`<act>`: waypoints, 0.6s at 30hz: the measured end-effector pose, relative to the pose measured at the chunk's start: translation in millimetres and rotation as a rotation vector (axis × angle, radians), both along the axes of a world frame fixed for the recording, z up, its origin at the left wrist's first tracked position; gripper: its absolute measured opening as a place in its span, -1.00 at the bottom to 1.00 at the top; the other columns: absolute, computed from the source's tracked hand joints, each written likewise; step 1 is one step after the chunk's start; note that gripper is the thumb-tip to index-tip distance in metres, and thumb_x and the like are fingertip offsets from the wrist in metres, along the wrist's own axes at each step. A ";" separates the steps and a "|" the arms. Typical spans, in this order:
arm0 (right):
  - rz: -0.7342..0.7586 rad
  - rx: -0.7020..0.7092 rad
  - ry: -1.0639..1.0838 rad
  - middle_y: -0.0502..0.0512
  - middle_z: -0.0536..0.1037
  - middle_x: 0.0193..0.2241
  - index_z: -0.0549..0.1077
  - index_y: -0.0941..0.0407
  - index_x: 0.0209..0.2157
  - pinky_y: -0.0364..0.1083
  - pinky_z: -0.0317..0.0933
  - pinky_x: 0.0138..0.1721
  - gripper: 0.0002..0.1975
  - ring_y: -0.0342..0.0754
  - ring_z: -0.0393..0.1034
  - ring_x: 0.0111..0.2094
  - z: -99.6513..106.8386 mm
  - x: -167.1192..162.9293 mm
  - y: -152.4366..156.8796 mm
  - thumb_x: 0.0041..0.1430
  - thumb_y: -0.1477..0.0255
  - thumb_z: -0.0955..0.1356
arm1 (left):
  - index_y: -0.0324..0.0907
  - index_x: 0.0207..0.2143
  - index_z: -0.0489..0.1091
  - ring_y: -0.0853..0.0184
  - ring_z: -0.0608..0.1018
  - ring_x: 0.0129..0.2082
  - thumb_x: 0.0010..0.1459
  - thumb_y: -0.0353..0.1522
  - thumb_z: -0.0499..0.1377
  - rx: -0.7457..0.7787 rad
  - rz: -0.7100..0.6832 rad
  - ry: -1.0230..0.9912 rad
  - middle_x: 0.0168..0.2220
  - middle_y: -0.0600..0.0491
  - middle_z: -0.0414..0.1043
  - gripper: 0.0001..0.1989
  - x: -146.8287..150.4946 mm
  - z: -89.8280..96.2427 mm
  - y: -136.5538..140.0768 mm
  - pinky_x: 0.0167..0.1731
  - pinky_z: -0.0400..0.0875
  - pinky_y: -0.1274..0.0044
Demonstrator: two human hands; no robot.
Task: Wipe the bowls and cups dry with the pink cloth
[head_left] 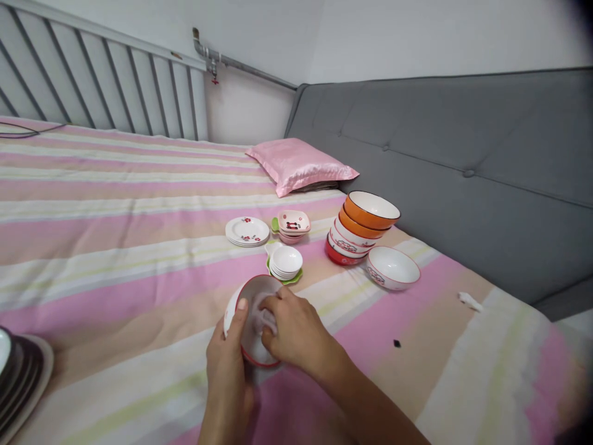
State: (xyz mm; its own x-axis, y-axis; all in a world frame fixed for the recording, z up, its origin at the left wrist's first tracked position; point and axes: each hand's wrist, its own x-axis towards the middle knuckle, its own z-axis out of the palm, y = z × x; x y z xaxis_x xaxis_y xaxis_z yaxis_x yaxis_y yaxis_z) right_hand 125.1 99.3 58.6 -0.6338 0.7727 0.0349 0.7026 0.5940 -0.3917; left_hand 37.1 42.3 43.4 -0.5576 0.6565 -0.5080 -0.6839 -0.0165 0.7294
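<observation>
My left hand [227, 355] grips a white bowl with a red rim [260, 357], tilted so that its inside faces me. Its thumb lies over the rim. Inside the bowl, my right hand [294, 327] has its fingers bent and pinched around something pale [265, 319], too blurred to make out. Just beyond the bowl stands a stack of small white dishes [286, 259] on a green-edged leaf-shaped dish [295, 277]. Behind them are a stack of white flowered plates [248, 230] and a stack of pink square bowls [294, 221].
To the right rises a stack of orange, white and red bowls [361, 225], with a single white bowl [393, 267] beside it. Dark dishes [28, 377] sit at the left edge. A pink pillow [301, 162] rests near the grey headboard [440, 136]. Striped bedding [115, 309] lies underneath.
</observation>
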 end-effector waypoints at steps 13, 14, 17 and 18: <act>0.294 -0.501 0.453 0.00 0.51 -0.26 0.41 0.06 -0.03 -0.19 0.21 -0.36 -0.66 -0.13 0.38 -0.32 4.5 -1.4 8.4 0.12 0.40 0.36 | -0.24 -0.19 0.49 0.31 0.59 -0.38 0.06 -0.24 0.26 0.072 0.005 -0.021 -0.35 -0.01 0.54 -0.70 -3.1 -6.8 1.1 -0.44 0.50 0.59; 0.307 -0.430 0.498 -0.01 0.51 -0.25 0.42 0.06 -0.05 -0.18 0.24 -0.29 -0.67 -0.12 0.38 -0.27 2.3 -4.1 7.6 0.10 0.45 0.37 | -0.23 -0.20 0.49 0.33 0.58 -0.39 0.08 -0.25 0.24 0.083 0.018 -0.023 -0.34 0.00 0.54 -0.72 -3.6 -6.9 1.4 -0.45 0.49 0.61; 0.351 -0.107 0.504 0.04 0.48 -0.17 0.45 0.10 -0.16 -0.14 0.23 -0.10 -0.75 -0.09 0.35 -0.11 -5.1 -11.1 7.0 0.10 0.60 0.34 | -0.21 -0.23 0.50 0.40 0.57 -0.37 0.12 -0.30 0.21 0.113 0.065 -0.041 -0.28 0.04 0.55 -0.80 -4.3 -6.3 2.6 -0.43 0.47 0.67; 0.358 0.001 0.472 0.07 0.47 -0.12 0.46 0.11 -0.17 -0.13 0.22 -0.06 -0.77 -0.08 0.33 -0.07 -7.8 -12.9 7.4 0.14 0.60 0.31 | -0.20 -0.23 0.51 0.42 0.56 -0.35 0.12 -0.31 0.21 0.118 0.079 -0.043 -0.27 0.05 0.55 -0.81 -4.2 -5.9 3.0 -0.42 0.46 0.69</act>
